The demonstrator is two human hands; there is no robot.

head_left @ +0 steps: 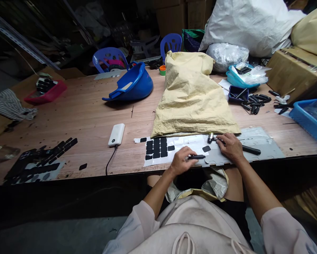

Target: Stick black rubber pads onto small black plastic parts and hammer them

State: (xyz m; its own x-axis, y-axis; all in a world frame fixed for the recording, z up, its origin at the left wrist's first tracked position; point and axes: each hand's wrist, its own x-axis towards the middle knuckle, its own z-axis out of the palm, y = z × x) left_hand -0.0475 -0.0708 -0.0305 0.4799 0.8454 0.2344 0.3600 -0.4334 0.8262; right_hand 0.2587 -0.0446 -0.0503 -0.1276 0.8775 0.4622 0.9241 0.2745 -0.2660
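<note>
My left hand [183, 161] has its fingers closed on a short black rod [196, 157] that points right, over the table's front edge. My right hand [231, 146] is wrapped round a small hammer [210, 138]; its metal head sticks out to the left and its black handle [250, 150] to the right. Beneath the hands lie a white sheet [184, 143] and a grey board [269, 144]. Rows of black rounded pads [156, 148] sit on the sheet's left part. One loose black pad [206, 149] rests between the two hands.
A yellow woven sack [195, 102] lies just behind the sheet. Left of it are a white power bank [116, 134] with a cable and a tilted blue basin [139, 84]. Black rods [256, 102] and a blue tray [310, 118] are at the right.
</note>
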